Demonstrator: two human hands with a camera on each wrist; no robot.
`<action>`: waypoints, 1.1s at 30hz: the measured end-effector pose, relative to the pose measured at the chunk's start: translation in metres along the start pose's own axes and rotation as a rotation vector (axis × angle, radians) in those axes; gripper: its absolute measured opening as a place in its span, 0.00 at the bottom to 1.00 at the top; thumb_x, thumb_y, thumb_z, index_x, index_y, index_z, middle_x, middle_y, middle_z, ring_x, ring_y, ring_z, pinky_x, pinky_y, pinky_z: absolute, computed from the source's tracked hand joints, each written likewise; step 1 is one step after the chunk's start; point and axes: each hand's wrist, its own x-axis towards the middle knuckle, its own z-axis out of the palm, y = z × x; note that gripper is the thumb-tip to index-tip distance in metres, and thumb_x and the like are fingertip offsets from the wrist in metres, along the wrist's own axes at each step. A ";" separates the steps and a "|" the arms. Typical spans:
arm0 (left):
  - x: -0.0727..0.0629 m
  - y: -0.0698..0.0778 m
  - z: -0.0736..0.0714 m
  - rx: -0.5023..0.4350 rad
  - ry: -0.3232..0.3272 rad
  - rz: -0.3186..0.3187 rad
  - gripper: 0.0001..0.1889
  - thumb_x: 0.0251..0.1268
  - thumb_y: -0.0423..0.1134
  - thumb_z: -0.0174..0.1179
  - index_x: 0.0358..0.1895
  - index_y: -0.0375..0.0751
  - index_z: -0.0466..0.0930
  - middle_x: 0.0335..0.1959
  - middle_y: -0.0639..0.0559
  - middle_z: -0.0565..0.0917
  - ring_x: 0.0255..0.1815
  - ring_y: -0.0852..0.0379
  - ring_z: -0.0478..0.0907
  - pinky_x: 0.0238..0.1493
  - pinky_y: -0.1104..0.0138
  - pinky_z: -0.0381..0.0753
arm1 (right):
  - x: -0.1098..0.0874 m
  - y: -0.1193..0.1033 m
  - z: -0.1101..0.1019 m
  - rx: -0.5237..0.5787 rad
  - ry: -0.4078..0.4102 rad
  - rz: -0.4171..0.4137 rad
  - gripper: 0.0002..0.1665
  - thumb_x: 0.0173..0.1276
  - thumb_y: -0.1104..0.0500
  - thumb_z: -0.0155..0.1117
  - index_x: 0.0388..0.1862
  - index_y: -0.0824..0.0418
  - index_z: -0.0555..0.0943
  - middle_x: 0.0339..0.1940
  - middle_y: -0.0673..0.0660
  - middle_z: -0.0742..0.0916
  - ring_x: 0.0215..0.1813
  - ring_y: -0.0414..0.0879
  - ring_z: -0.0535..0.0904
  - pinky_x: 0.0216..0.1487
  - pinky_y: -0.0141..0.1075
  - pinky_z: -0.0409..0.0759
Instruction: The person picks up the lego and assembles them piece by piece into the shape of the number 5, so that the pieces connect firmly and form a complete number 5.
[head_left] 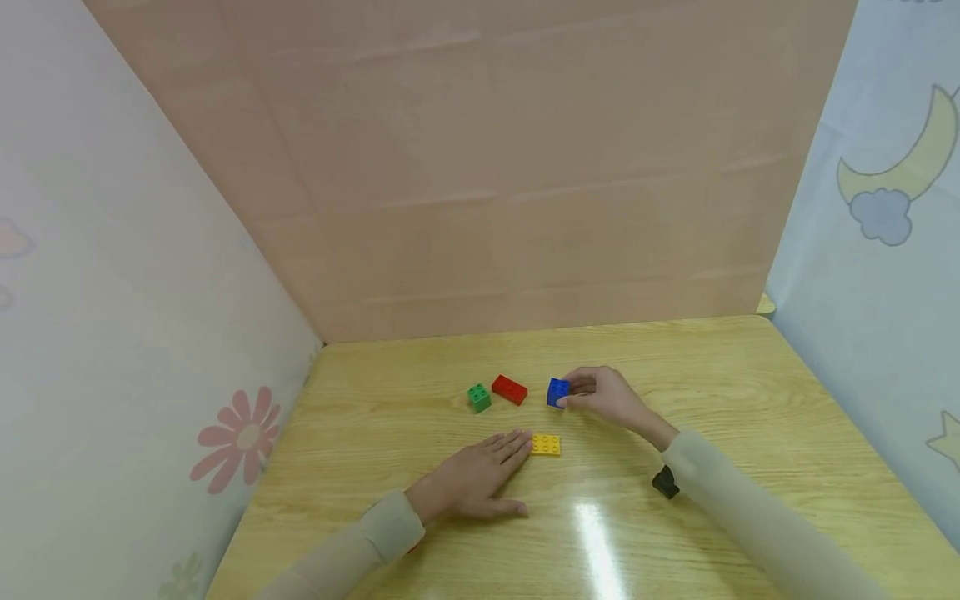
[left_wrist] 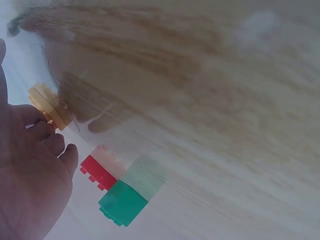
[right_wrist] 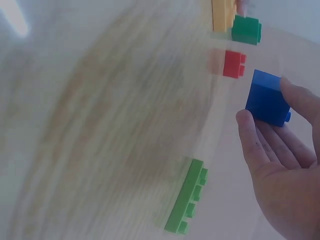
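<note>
My right hand [head_left: 613, 398] pinches a blue toy brick [head_left: 557, 392] between thumb and fingers; the right wrist view shows the block-shaped blue brick [right_wrist: 268, 98] with its studs facing away. Stretched out flat, my left hand [head_left: 480, 475] has its fingertips at the left end of a flat yellow brick [head_left: 547, 445], partly covering it. The left wrist view has the fingers beside this yellow brick [left_wrist: 50, 106]. Behind the left hand stand a green brick [head_left: 479, 397] and a flat red brick [head_left: 510, 389], close to each other.
A long light green brick [right_wrist: 185, 197] lies near the right hand in its wrist view. A small black object [head_left: 665, 482] shows by the right sleeve, and a bit of red [head_left: 414, 547] under the left sleeve. Patterned side walls and a brown back panel [head_left: 525, 208] bound the wooden table [head_left: 360, 400].
</note>
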 end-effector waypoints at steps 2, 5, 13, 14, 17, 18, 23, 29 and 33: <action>0.000 -0.001 0.001 -0.003 -0.001 -0.002 0.51 0.76 0.78 0.29 0.87 0.46 0.35 0.90 0.50 0.40 0.91 0.53 0.40 0.88 0.58 0.52 | -0.003 0.000 0.003 0.000 -0.005 -0.006 0.27 0.69 0.53 0.76 0.61 0.66 0.84 0.54 0.62 0.91 0.55 0.56 0.89 0.58 0.49 0.89; 0.000 -0.001 0.001 -0.002 -0.005 0.000 0.51 0.76 0.78 0.29 0.87 0.46 0.34 0.90 0.50 0.40 0.91 0.53 0.40 0.88 0.58 0.51 | -0.008 0.001 0.007 0.010 -0.013 -0.011 0.26 0.69 0.54 0.76 0.61 0.66 0.84 0.53 0.63 0.91 0.55 0.56 0.89 0.57 0.48 0.89; 0.001 0.002 0.002 0.006 -0.019 0.028 0.51 0.76 0.78 0.28 0.87 0.45 0.35 0.90 0.49 0.40 0.90 0.53 0.40 0.88 0.58 0.52 | -0.020 0.004 0.015 0.033 -0.049 -0.009 0.26 0.70 0.53 0.76 0.60 0.66 0.84 0.53 0.62 0.91 0.55 0.55 0.90 0.56 0.45 0.90; 0.001 0.002 0.002 0.011 -0.016 0.028 0.51 0.76 0.78 0.28 0.87 0.44 0.36 0.90 0.49 0.41 0.90 0.52 0.40 0.88 0.58 0.52 | -0.021 0.004 0.016 0.036 -0.051 -0.012 0.25 0.69 0.54 0.76 0.60 0.66 0.84 0.53 0.62 0.91 0.54 0.55 0.90 0.55 0.45 0.90; 0.000 0.002 0.000 0.023 -0.006 0.021 0.51 0.76 0.78 0.29 0.87 0.44 0.37 0.90 0.49 0.42 0.90 0.52 0.41 0.88 0.58 0.52 | -0.022 0.002 0.020 0.038 -0.059 -0.031 0.24 0.69 0.55 0.76 0.59 0.66 0.85 0.53 0.62 0.91 0.53 0.55 0.90 0.55 0.45 0.90; 0.000 0.002 -0.001 0.028 -0.001 0.017 0.51 0.76 0.78 0.29 0.87 0.44 0.37 0.90 0.49 0.42 0.90 0.52 0.42 0.88 0.58 0.52 | -0.022 0.001 0.021 0.040 -0.062 -0.031 0.24 0.69 0.55 0.77 0.59 0.66 0.85 0.53 0.62 0.91 0.53 0.55 0.90 0.55 0.44 0.90; 0.001 0.001 -0.002 0.050 0.018 0.020 0.51 0.75 0.78 0.29 0.87 0.44 0.39 0.89 0.49 0.45 0.90 0.52 0.43 0.88 0.59 0.53 | -0.025 0.001 0.027 0.034 -0.087 -0.032 0.25 0.67 0.54 0.78 0.58 0.65 0.85 0.52 0.61 0.91 0.53 0.53 0.90 0.55 0.43 0.89; 0.002 -0.001 0.000 0.055 0.025 0.022 0.51 0.75 0.78 0.29 0.87 0.44 0.39 0.90 0.49 0.45 0.90 0.52 0.43 0.88 0.59 0.53 | -0.029 0.002 0.028 0.033 -0.118 -0.080 0.23 0.67 0.54 0.78 0.55 0.66 0.86 0.50 0.62 0.92 0.51 0.53 0.91 0.53 0.41 0.90; 0.002 -0.002 0.000 0.060 0.026 0.020 0.51 0.76 0.78 0.29 0.87 0.44 0.39 0.90 0.49 0.44 0.90 0.52 0.43 0.88 0.58 0.53 | -0.030 0.000 0.028 0.035 -0.140 -0.109 0.20 0.67 0.55 0.78 0.53 0.64 0.86 0.48 0.61 0.92 0.50 0.52 0.91 0.52 0.39 0.90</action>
